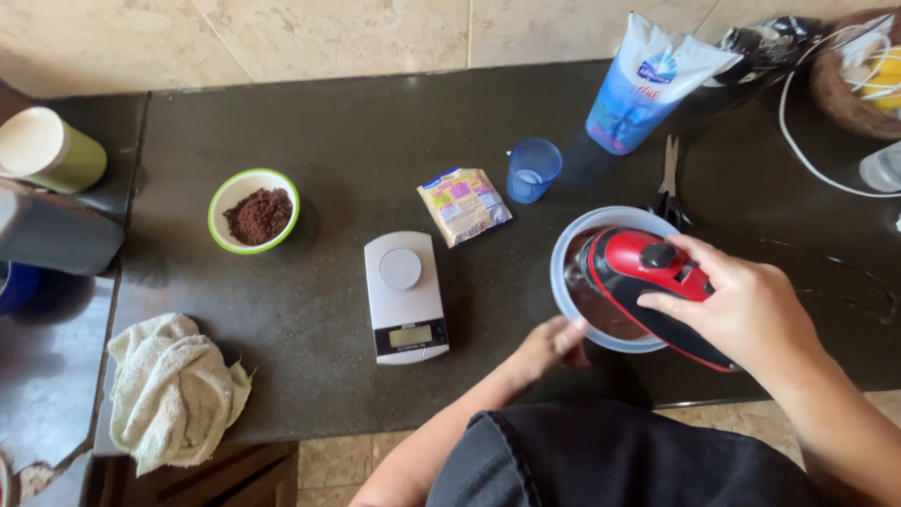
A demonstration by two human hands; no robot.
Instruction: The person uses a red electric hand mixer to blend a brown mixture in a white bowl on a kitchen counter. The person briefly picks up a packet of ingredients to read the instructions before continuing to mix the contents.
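My right hand [741, 305] grips the handle of a red and black hand mixer [638, 263], held over a clear plastic bowl [567, 246] with dark brown batter inside. Down at the bowl's near left side, my left hand [549, 343] rests its fingers against the rim. The bowl stands on a dark stone counter [338, 141] near its front edge. The mixer's beaters are hidden under its body.
A small white kitchen scale [404, 296] sits left of the bowl. Behind it lie a yellow sachet [464, 205], a blue cup [533, 169] and a green-rimmed bowl of brown powder [254, 211]. A blue-white bag [652, 80], scissors [668, 174], a white cable [798, 141] and a cloth [174, 390] are around.
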